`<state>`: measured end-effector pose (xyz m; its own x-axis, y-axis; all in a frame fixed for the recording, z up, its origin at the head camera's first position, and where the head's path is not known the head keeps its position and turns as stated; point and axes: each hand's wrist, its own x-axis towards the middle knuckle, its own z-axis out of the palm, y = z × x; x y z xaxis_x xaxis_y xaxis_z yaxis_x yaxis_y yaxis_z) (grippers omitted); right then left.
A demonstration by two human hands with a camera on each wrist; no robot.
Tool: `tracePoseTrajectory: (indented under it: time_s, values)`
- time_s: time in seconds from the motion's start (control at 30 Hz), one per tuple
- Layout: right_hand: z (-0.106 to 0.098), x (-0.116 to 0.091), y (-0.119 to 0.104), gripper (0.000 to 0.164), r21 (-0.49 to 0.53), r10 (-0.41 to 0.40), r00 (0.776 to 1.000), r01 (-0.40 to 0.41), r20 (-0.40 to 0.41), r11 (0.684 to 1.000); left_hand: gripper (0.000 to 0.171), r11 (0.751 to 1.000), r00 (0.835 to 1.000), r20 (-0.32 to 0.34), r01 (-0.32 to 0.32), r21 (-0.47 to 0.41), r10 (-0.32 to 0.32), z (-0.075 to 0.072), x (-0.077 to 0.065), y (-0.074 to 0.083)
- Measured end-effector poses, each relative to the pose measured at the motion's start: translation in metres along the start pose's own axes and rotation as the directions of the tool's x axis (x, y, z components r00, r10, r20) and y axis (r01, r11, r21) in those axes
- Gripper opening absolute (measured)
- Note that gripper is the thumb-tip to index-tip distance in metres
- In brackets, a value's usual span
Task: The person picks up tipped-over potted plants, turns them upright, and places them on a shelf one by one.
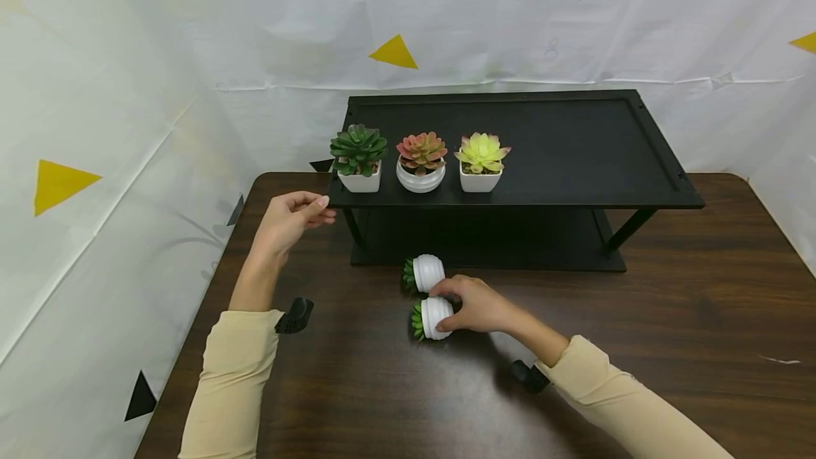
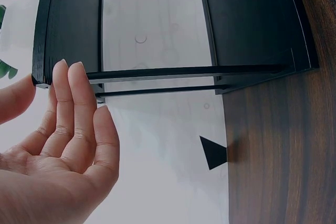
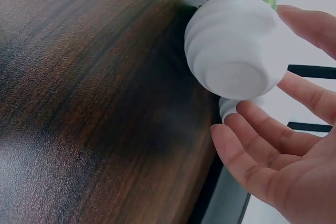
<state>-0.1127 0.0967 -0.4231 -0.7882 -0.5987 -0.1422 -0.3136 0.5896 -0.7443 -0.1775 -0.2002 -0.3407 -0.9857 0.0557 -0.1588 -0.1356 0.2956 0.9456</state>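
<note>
My left hand (image 1: 290,222) pinches the front left corner of a black two-tier shelf (image 1: 574,151), thumb on top and fingers under the edge. In the left wrist view, that corner lies between thumb and fingers (image 2: 73,108). On the table, my right hand (image 1: 478,305) grips the round white pot of a small potted succulent (image 1: 435,319) tipped on its side, leaves pointing left. The right wrist view shows the thumb and index finger against the pot (image 3: 231,51). Just behind it lies a second tipped potted succulent (image 1: 428,273), close to the right fingers.
Along the shelf's front left stand a dark green succulent (image 1: 358,154), a reddish succulent (image 1: 421,161) and a yellow-green succulent (image 1: 481,161), all upright in white pots. The shelf rests on a brown wooden table (image 1: 688,317). White cloth (image 1: 255,34) hangs behind and at the sides.
</note>
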Motion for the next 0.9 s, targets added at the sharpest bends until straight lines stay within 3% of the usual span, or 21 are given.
tracePoseTrajectory:
  time_s: [0.43, 0.9]
  values:
    - [0.0068, 0.0057, 0.0006, 0.047, -0.071, -0.045, 0.999, 0.045, -0.001, 0.996, 0.033, 1.0, 1.0, 0.003, -0.004, -0.004, 0.004, -0.0004, 0.0019, -0.0017]
    - [0.0067, 0.0074, 0.0011, 0.053, -0.055, -0.022, 0.999, 0.025, 0.046, 0.998, 0.033, 1.0, 1.0, 0.008, -0.002, -0.008, 0.002, -0.0006, 0.0008, -0.0002]
